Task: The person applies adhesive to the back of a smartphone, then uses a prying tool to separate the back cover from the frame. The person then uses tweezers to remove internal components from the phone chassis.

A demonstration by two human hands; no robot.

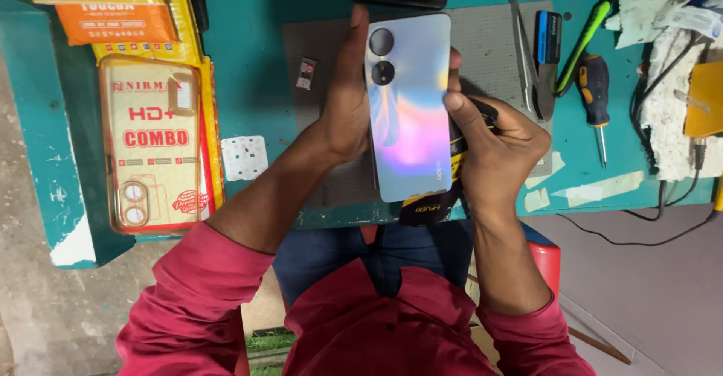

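A smartphone (pixel 410 112) with a shiny iridescent back and two round camera lenses is held back-up over the grey work mat (pixel 489 41). My left hand (pixel 343 101) grips its left edge, thumb reaching up along the side. My right hand (pixel 493 135) holds the right edge, fingers curled against it. Under my right hand a black and yellow tool (pixel 433 207) pokes out; whether the hand holds it I cannot tell.
On the teal table (pixel 248 52): a clear phone case in its package (pixel 151 146) at left, orange and yellow packets (pixel 113 7), a small SIM tray (pixel 306 73), a white dotted square (pixel 244 158), tweezers (pixel 521 45), screwdrivers (pixel 595 94), crumpled white cloth (pixel 674 112), cables.
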